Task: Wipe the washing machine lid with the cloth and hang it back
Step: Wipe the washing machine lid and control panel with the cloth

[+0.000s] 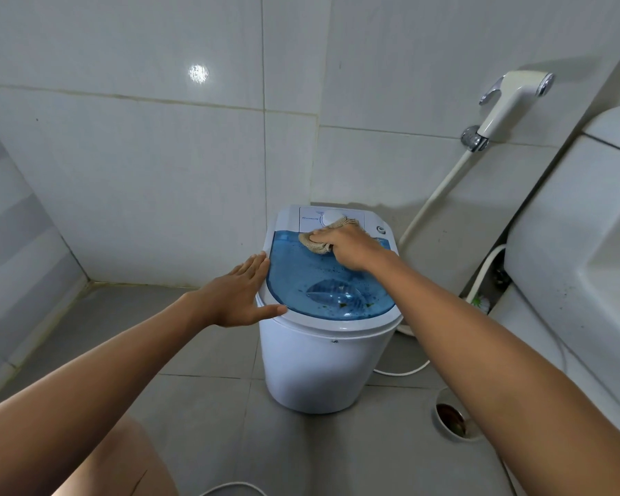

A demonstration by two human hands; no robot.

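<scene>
A small white washing machine (323,366) stands on the grey tiled floor, topped by a translucent blue lid (312,277) with dark specks on it. My right hand (351,247) presses a beige cloth (314,245) onto the far part of the lid, near the white dial (332,216) of the control panel. My left hand (244,295) lies flat with fingers spread against the machine's left rim, holding nothing.
White tiled walls close in behind and to the left. A bidet sprayer (512,98) with hose hangs on the wall at right. A white toilet cistern (580,238) fills the right side. A floor drain (451,418) sits right of the machine.
</scene>
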